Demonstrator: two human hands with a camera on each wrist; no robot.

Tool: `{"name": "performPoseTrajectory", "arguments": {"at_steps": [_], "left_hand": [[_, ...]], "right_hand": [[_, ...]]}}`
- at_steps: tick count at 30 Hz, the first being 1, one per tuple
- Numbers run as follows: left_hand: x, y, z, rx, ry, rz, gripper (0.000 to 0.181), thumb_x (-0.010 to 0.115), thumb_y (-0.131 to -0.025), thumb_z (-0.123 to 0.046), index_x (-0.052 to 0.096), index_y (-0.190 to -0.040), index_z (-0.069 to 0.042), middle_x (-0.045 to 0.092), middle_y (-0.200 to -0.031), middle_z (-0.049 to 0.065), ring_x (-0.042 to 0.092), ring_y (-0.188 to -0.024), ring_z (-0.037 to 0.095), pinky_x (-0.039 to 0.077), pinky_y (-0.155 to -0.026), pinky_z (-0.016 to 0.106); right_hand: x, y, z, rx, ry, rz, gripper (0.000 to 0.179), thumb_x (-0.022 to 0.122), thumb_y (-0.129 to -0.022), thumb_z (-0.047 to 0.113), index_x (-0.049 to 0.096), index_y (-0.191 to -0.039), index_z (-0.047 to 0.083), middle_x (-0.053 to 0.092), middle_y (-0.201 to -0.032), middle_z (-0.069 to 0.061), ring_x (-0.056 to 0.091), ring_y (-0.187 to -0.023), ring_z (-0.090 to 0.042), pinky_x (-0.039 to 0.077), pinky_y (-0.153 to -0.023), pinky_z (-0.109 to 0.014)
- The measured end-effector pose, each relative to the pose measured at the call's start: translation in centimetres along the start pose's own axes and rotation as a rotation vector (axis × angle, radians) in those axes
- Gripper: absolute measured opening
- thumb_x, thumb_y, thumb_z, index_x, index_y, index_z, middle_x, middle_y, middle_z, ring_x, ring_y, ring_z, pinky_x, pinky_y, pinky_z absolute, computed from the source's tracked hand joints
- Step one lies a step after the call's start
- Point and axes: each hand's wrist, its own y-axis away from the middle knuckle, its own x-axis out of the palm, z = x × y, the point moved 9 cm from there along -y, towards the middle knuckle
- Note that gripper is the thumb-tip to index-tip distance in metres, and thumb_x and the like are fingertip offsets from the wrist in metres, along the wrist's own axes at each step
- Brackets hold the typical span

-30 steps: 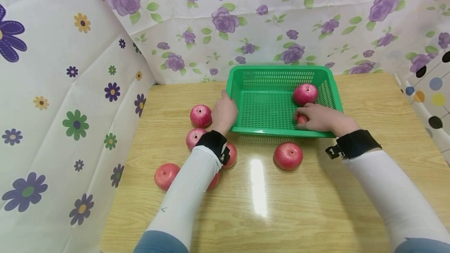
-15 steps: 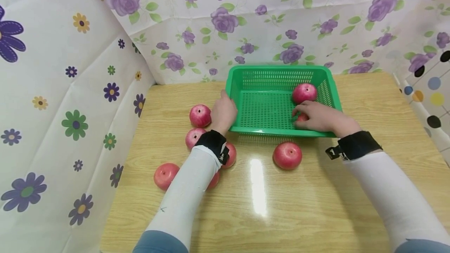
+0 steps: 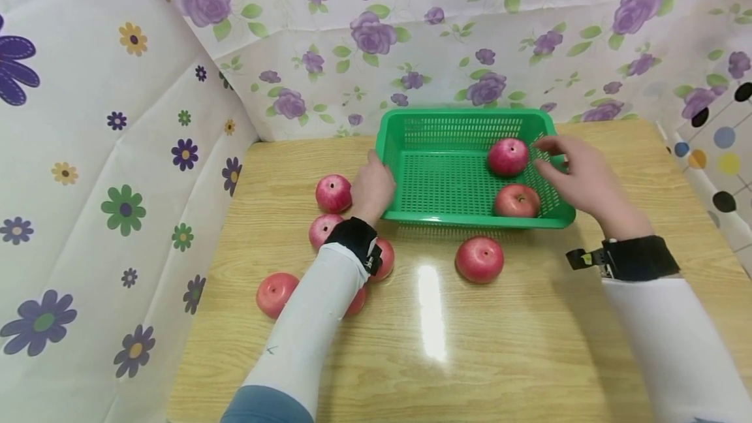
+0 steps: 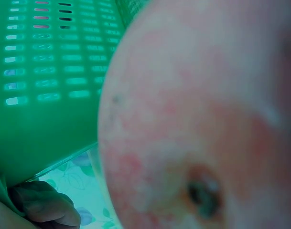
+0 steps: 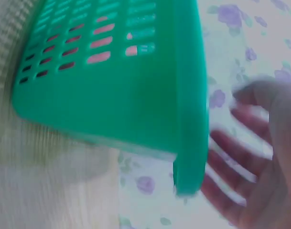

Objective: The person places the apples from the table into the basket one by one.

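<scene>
A green plastic basket (image 3: 388, 214) with slotted walls stands on the table; two red apples are in its right part, a darker apple (image 3: 508, 156) behind a paler apple (image 3: 517, 201). My left hand (image 3: 374, 188) grips the basket's left rim; in the left wrist view its curled fingers (image 4: 47, 205) show at the rim beside a large blurred apple (image 4: 183, 119). Over the right rim, my right hand (image 3: 581, 172) is held with fingers spread and nothing between them. In the right wrist view, that right hand (image 5: 253, 157) is beside the basket's rim, blurred.
One apple (image 3: 480, 260) lies in front of the basket. Several more are around my left forearm, among them a dark red apple (image 3: 333, 193) and a paler apple (image 3: 277, 294). A flowered cloth (image 3: 376, 83) hangs behind the wooden table (image 3: 470, 358).
My right hand has let go of the paler apple, leaving it in the basket, and moved right and up to the right rim. The left hand stays on the left rim.
</scene>
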Motion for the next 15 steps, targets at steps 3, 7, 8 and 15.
{"name": "performPoseTrajectory", "arguments": {"at_steps": [3, 7, 8, 15], "left_hand": [[0.0, 0.0, 0.0, 0.0, 0.001, 0.002, 0.041, 0.042, -0.106, -0.026, 0.037, -0.14, -0.005, 0.067, -0.103, 0.02, 0.066, -0.09, 0.033, 0.057, -0.069, 0.05], [0.0, 0.0, 0.1, 0.001, 0.007, 0.0, 0.041, 0.042, -0.106, -0.026, 0.037, -0.14, -0.005, 0.067, -0.104, 0.02, 0.066, -0.09, 0.033, 0.057, -0.07, 0.051], [0.0, 0.0, 0.1, 0.002, 0.009, -0.001, 0.04, 0.042, -0.106, -0.026, 0.037, -0.14, -0.005, 0.067, -0.104, 0.02, 0.066, -0.091, 0.033, 0.057, -0.07, 0.051], [0.1, 0.0, 0.0, 0.009, 0.015, -0.002, 0.041, 0.043, -0.105, -0.026, 0.038, -0.14, -0.005, 0.067, -0.104, 0.02, 0.066, -0.09, 0.032, 0.057, -0.069, 0.05]], "right_hand": [[-1.1, 1.0, -2.2, 0.169, 0.016, -0.048, 0.056, 0.048, -0.102, 0.038, 0.04, -0.148, 0.007, 0.05, -0.134, -0.029, 0.047, -0.117, -0.047, 0.042, -0.09, -0.067], [-0.3, 2.6, -4.4, 0.327, 0.052, 0.041, 0.075, 0.039, -0.102, 0.052, 0.017, -0.158, 0.006, 0.045, -0.134, -0.039, 0.046, -0.114, -0.054, 0.042, -0.085, -0.071], [0.2, 3.0, -4.7, 0.349, 0.054, 0.073, 0.079, 0.036, -0.102, 0.056, 0.012, -0.159, 0.007, 0.045, -0.133, -0.04, 0.046, -0.113, -0.055, 0.042, -0.084, -0.071], [3.1, 4.9, -5.4, 0.411, -0.051, 0.147, 0.074, 0.028, -0.104, 0.053, -0.005, -0.159, 0.017, 0.036, -0.141, -0.042, 0.038, -0.122, -0.057, 0.037, -0.091, -0.073]]}}
